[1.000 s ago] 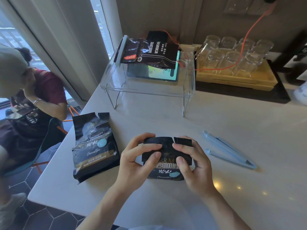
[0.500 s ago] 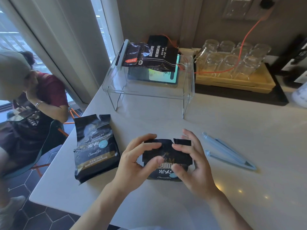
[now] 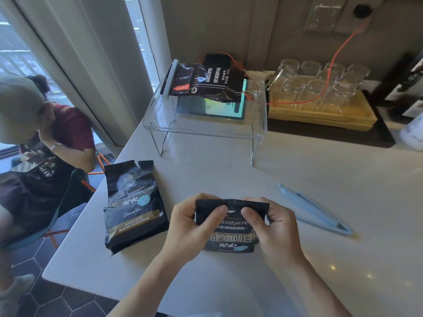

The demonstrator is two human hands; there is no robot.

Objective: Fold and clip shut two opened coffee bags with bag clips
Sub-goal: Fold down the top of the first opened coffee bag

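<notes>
left hand (image 3: 192,227), right hand (image 3: 278,229): both pinching folded coffee bag (image 3: 231,234) | coffee bags: 3 | loose clip (image 3: 313,209): 1

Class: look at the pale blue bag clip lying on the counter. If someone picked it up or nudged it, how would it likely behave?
The bag clip looks like thin moulded plastic, so probably light and stiff. It lies open in a narrow V, so its arms would likely swing about the hinge when lifted. Long and flat on the counter, it should slide, not roll.

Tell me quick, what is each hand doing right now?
Left hand: closed on the coffee bag, pinching its folded top.
Right hand: closed on the same bag's top, at the other side.
</notes>
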